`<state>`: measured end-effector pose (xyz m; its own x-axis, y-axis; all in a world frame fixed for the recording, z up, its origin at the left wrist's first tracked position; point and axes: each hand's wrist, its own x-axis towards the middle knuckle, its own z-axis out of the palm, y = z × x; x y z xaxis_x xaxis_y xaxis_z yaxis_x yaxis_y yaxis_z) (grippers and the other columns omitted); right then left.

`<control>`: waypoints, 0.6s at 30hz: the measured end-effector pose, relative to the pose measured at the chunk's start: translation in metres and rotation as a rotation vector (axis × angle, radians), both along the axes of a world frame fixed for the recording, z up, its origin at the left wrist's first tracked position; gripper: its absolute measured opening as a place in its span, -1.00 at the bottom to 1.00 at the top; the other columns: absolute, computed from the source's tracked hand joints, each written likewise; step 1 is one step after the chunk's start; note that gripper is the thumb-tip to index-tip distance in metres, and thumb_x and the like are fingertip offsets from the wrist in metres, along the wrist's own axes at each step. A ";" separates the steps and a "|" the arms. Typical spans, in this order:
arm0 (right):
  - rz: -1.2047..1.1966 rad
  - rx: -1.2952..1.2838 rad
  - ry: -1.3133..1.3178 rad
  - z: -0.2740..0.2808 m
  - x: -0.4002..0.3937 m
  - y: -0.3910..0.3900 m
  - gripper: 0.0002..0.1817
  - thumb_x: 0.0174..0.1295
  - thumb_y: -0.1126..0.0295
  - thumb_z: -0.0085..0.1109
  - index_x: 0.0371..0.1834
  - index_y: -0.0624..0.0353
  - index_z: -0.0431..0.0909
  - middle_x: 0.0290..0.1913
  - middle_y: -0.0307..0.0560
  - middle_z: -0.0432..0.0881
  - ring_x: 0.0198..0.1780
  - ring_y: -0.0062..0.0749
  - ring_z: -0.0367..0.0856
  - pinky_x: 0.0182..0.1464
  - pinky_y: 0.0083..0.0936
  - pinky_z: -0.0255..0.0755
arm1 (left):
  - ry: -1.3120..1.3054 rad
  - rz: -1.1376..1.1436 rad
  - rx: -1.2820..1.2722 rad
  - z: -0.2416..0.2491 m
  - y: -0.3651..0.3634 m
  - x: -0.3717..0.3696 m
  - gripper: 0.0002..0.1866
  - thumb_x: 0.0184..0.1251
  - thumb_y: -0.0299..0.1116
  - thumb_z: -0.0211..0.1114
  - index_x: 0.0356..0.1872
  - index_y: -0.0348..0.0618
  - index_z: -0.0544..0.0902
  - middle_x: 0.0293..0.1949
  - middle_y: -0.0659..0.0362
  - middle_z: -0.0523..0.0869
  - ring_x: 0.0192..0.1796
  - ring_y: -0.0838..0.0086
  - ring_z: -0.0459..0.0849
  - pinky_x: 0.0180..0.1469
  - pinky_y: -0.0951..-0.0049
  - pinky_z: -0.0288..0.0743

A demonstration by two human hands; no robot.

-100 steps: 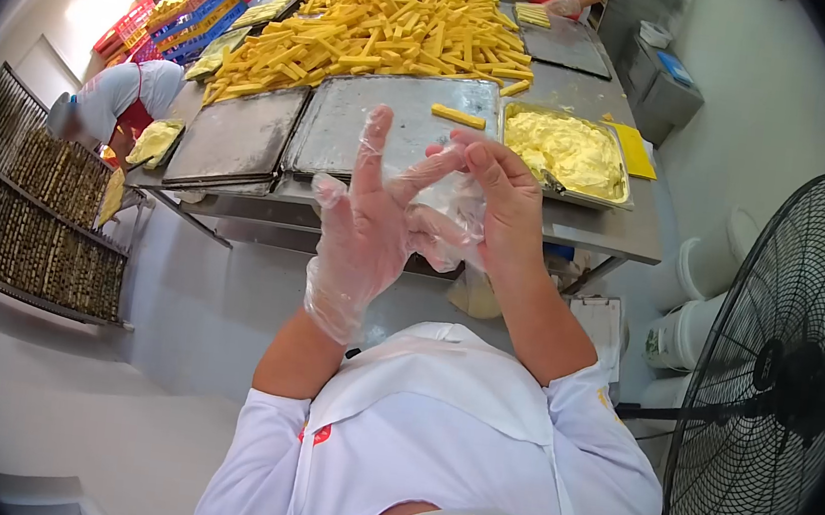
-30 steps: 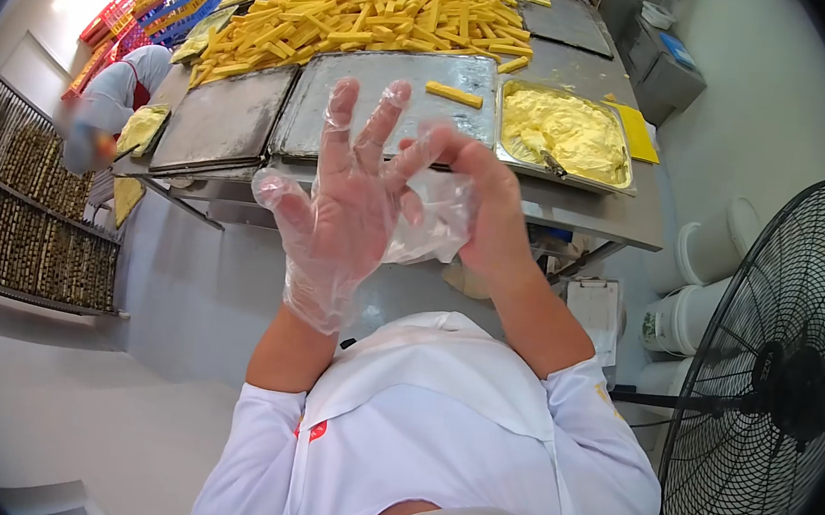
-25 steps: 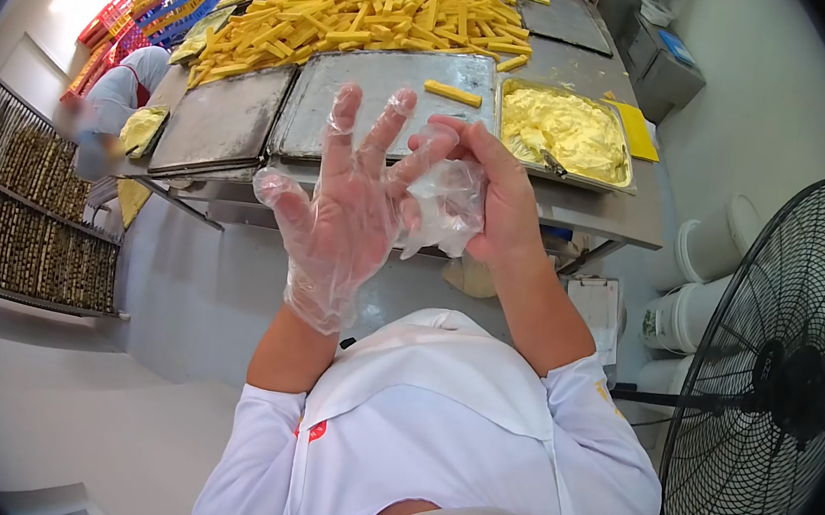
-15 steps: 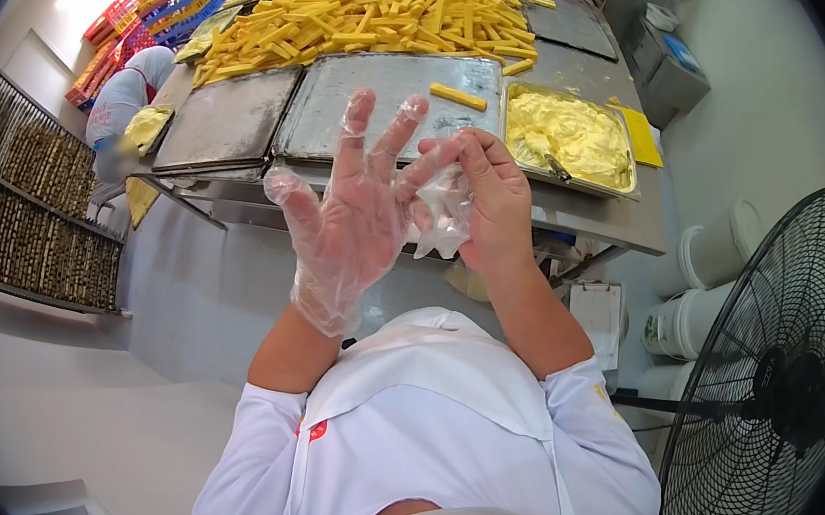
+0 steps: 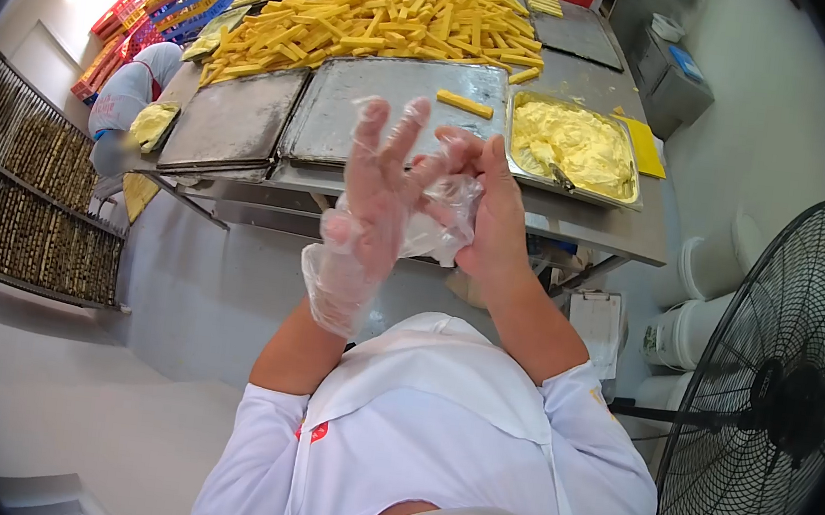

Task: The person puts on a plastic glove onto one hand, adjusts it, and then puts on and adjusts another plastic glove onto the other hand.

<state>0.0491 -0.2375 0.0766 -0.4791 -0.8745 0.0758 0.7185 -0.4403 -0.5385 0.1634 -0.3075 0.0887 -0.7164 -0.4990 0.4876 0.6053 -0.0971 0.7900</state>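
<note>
My left hand [image 5: 374, 193] wears a thin clear plastic glove, loose and wrinkled at the wrist. Its palm faces me; two fingers point up, the thumb bends inward, and the others reach toward my right hand. My bare right hand [image 5: 498, 211] pinches crumpled clear plastic [image 5: 452, 211], which looks like a second glove, beside the left fingers. Just beyond the hands, one yellow stick [image 5: 465, 104] lies on a metal tray [image 5: 350, 85]. A pan of pale yellow creamy mass [image 5: 575, 144] stands to the right, a utensil handle at its front edge.
A large heap of yellow sticks [image 5: 398, 15] covers the table's far part. A dark tray [image 5: 230, 128] lies left. A black fan [image 5: 770, 396] stands close on my right, white buckets [image 5: 697, 328] behind it. At left are a rack [image 5: 38, 188] and a person bending [image 5: 138, 98].
My left hand has turned, its thumb swinging inward from its spread position. The right fingers have shifted on the crumpled plastic, which still hangs between the hands.
</note>
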 end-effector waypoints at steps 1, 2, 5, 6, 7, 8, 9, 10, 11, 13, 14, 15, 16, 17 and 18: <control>-0.012 -0.010 0.084 -0.010 -0.004 -0.006 -0.70 0.40 0.21 0.25 -0.02 0.22 0.64 -0.14 -0.15 0.68 -0.20 -0.55 0.66 -0.25 -0.52 0.63 | -0.053 0.030 -0.011 0.004 0.006 -0.001 0.32 -0.12 0.76 0.03 0.62 0.20 -0.13 0.59 -0.05 -0.02 0.45 0.04 0.35 0.18 0.18 0.53; -0.034 0.010 0.126 -0.012 -0.003 -0.006 -0.70 0.38 0.20 0.26 -0.04 0.23 0.65 -0.16 -0.15 0.69 -0.20 -0.55 0.66 -0.24 -0.53 0.62 | -0.053 0.056 -0.021 0.003 0.007 -0.001 0.32 -0.12 0.77 0.01 0.62 0.20 -0.14 0.59 -0.05 -0.02 0.45 0.03 0.35 0.19 0.14 0.51; -0.082 0.036 0.245 -0.009 0.002 -0.006 -0.68 0.35 0.18 0.31 -0.07 0.25 0.67 -0.21 -0.15 0.71 -0.21 -0.55 0.66 -0.22 -0.57 0.59 | -0.049 0.082 0.007 0.001 0.007 0.000 0.36 -0.16 0.76 0.05 0.62 0.18 -0.16 0.59 -0.05 -0.05 0.48 0.02 0.30 0.30 0.05 0.39; -0.083 0.021 0.279 -0.010 0.002 -0.006 -0.67 0.34 0.18 0.31 -0.07 0.25 0.67 -0.22 -0.16 0.71 -0.21 -0.54 0.66 -0.20 -0.58 0.58 | -0.046 0.059 0.055 0.006 0.008 0.002 0.41 -0.22 0.75 0.14 0.62 0.16 -0.18 0.60 -0.05 -0.08 0.50 0.02 0.26 0.37 0.02 0.30; -0.085 0.007 0.312 -0.011 0.002 -0.007 -0.67 0.34 0.18 0.32 -0.06 0.25 0.68 -0.23 -0.16 0.72 -0.21 -0.54 0.66 -0.19 -0.58 0.57 | -0.046 0.035 0.102 0.008 0.008 0.003 0.46 -0.27 0.73 0.22 0.62 0.14 -0.20 0.60 -0.05 -0.11 0.52 0.03 0.22 0.45 -0.01 0.20; -0.027 0.089 0.339 -0.012 0.001 -0.007 -0.66 0.33 0.19 0.33 -0.06 0.26 0.68 -0.24 -0.16 0.72 -0.19 -0.53 0.66 -0.18 -0.58 0.56 | -0.041 0.078 0.038 0.005 0.007 0.001 0.41 -0.22 0.75 0.12 0.62 0.15 -0.17 0.60 -0.05 -0.09 0.52 0.01 0.20 0.43 -0.02 0.23; 0.031 0.170 0.365 -0.014 0.000 -0.008 -0.66 0.33 0.19 0.34 -0.05 0.26 0.68 -0.26 -0.17 0.72 -0.18 -0.53 0.66 -0.17 -0.57 0.55 | -0.038 0.121 -0.028 0.001 0.005 -0.003 0.36 -0.17 0.78 0.02 0.62 0.17 -0.14 0.59 -0.06 -0.07 0.53 -0.01 0.19 0.40 -0.02 0.26; 0.087 0.251 0.389 -0.017 -0.002 -0.009 -0.66 0.32 0.19 0.35 -0.04 0.27 0.68 -0.27 -0.17 0.73 -0.16 -0.52 0.66 -0.15 -0.57 0.55 | -0.022 0.120 -0.044 0.001 0.003 -0.005 0.33 -0.13 0.78 -0.01 0.62 0.17 -0.12 0.59 -0.06 -0.06 0.54 -0.03 0.16 0.41 -0.04 0.26; 0.095 0.203 0.418 -0.020 -0.004 -0.010 -0.61 0.32 0.14 0.34 -0.01 0.25 0.67 -0.21 -0.16 0.71 -0.15 -0.52 0.67 -0.10 -0.55 0.57 | -0.006 0.120 -0.059 0.001 0.001 -0.007 0.30 -0.09 0.78 -0.05 0.61 0.17 -0.10 0.59 -0.07 -0.05 0.55 -0.04 0.14 0.41 -0.05 0.25; 0.111 0.106 0.476 -0.022 -0.009 -0.014 -0.51 0.30 0.02 0.33 0.06 0.21 0.64 -0.07 -0.13 0.69 -0.12 -0.52 0.69 0.00 -0.50 0.62 | 0.051 0.039 0.010 0.006 -0.007 -0.006 0.25 -0.02 0.73 0.00 0.61 0.15 -0.07 0.59 -0.06 -0.04 0.57 -0.06 0.08 0.47 -0.11 0.16; 0.138 0.076 0.344 -0.022 -0.012 -0.011 -0.46 0.31 -0.03 0.29 0.11 0.22 0.61 -0.05 -0.11 0.68 -0.09 -0.52 0.68 0.02 -0.49 0.62 | 0.106 0.023 0.089 0.008 -0.011 -0.004 0.22 0.02 0.69 0.03 0.60 0.13 -0.05 0.59 -0.06 -0.02 0.57 -0.07 0.08 0.48 -0.14 0.13; 0.162 0.044 0.215 -0.014 -0.015 -0.008 -0.41 0.32 -0.07 0.26 0.16 0.23 0.59 -0.02 -0.10 0.68 -0.07 -0.52 0.68 0.04 -0.47 0.62 | 0.163 0.007 0.166 0.013 -0.015 -0.003 0.19 0.06 0.65 0.06 0.60 0.12 -0.03 0.58 -0.05 -0.01 0.57 -0.08 0.07 0.50 -0.17 0.09; 0.184 0.007 0.091 -0.009 -0.019 -0.005 -0.36 0.33 -0.12 0.22 0.20 0.24 0.56 0.01 -0.09 0.67 -0.04 -0.52 0.67 0.06 -0.45 0.61 | 0.225 -0.011 0.238 0.016 -0.020 -0.002 0.16 0.10 0.61 0.09 0.60 0.11 -0.02 0.58 -0.05 0.00 0.57 -0.09 0.07 0.52 -0.20 0.05; 0.143 0.038 0.088 -0.010 -0.021 -0.003 -0.40 0.40 -0.09 0.13 0.19 0.26 0.58 -0.13 -0.07 0.71 -0.09 -0.50 0.66 -0.01 -0.55 0.53 | 0.246 -0.041 0.252 0.016 -0.023 -0.001 0.14 0.12 0.58 0.11 0.59 0.10 0.00 0.58 -0.04 0.02 0.57 -0.10 0.06 0.52 -0.21 0.05; 0.089 0.021 0.170 -0.013 -0.020 -0.002 -0.43 0.41 -0.04 0.15 0.19 0.26 0.57 -0.13 -0.07 0.71 -0.09 -0.49 0.67 0.01 -0.55 0.53 | 0.267 -0.070 0.266 0.013 -0.025 0.000 0.12 0.14 0.55 0.12 0.59 0.10 0.01 0.57 -0.04 0.03 0.57 -0.10 0.06 0.52 -0.23 0.05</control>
